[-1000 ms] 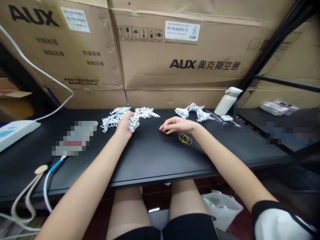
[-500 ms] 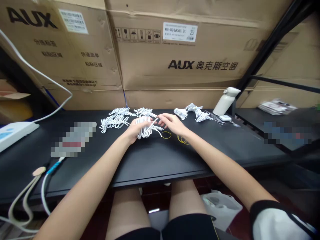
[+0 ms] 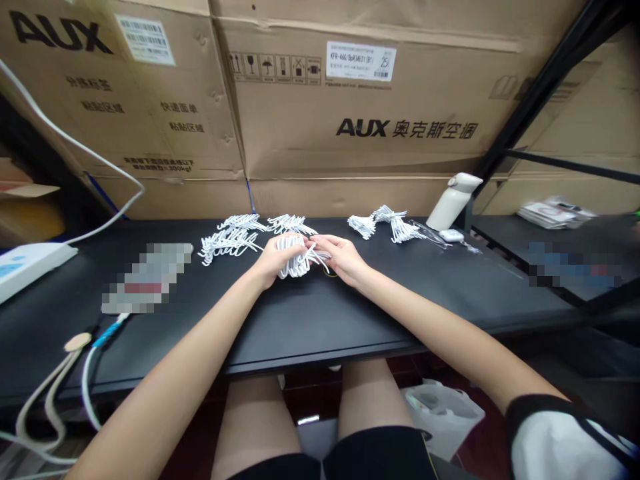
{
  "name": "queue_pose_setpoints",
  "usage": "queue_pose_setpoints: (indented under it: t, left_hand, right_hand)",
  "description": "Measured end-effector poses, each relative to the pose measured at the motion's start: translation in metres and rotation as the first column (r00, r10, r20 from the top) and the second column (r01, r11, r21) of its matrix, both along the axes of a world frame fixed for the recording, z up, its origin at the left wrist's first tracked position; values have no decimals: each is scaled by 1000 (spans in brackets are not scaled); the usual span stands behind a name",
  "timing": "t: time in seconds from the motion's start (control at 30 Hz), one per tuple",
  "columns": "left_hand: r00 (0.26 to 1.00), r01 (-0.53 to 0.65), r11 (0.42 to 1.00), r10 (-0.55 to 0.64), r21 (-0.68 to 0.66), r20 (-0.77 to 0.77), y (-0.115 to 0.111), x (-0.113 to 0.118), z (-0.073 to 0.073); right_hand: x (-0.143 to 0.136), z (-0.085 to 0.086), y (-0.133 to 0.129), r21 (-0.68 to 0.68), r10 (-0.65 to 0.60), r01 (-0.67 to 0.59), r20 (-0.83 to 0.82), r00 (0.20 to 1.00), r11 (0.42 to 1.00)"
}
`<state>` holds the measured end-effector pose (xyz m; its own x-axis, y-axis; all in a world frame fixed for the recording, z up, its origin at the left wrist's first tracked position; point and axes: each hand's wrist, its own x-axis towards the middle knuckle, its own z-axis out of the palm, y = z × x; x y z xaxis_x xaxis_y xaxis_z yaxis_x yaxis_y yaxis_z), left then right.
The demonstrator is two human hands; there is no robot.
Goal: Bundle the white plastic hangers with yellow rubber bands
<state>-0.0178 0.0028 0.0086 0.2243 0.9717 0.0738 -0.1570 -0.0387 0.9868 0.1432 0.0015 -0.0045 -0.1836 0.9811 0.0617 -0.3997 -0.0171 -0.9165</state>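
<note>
A bundle of thin white bent hooks (image 3: pixel 296 259) is in my left hand (image 3: pixel 274 260), its fingers wrapped round the left side with the thumb on top. My right hand (image 3: pixel 345 259) is closed at the bundle's right end, its fingertips on the loose ends of the hooks. Part of a yellow rubber band (image 3: pixel 330 272) shows on the table beneath my right hand. Behind and left of my hands lie more white hooks (image 3: pixel 227 245) in loose piles. Tied-looking bundles of white hooks (image 3: pixel 393 223) lie at the back right.
The black table (image 3: pixel 320 333) ends in front of my legs. Large cardboard boxes (image 3: pixel 290 147) stand along its back. A white bottle (image 3: pixel 453 201) leans at the right rear by the black shelf frame. On the left are a pixelated flat device (image 3: pixel 147 279) with a cable and a white box (image 3: pixel 35 263).
My right hand has moved slightly down and closed in on the bundle's right end. The bundle in my left hand has shifted a little to the right. The rubber bands are now mostly covered.
</note>
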Motion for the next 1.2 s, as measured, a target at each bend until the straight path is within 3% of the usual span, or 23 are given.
queue_pose_setpoints:
  t: [0.27,0.47,0.7,0.97,1.2]
  left_hand:
    - [1000,-3,1000,3,-25,-13,-4,3,4]
    - [995,73,996,-76,-50,-61,-3,1,0]
    - [990,80,993,-89,-89,-105,-4,-1,3]
    - [983,145,971,-163,-190,-84,-7,0,2]
    - [988,152,969,-154,-195,7,-5,1,2]
  right_hand:
    - [-1,2,-1,-14,-68,67,-26,997,998]
    - [0,7,-4,36,-100,97,126,987,995]
    - [-1,1,-7,241,-223,150,312,923,959]
    - [-6,3,-13,64,-147,134,261,954,989]
    - [-1,4,-11,185,-170,100,413,894,978]
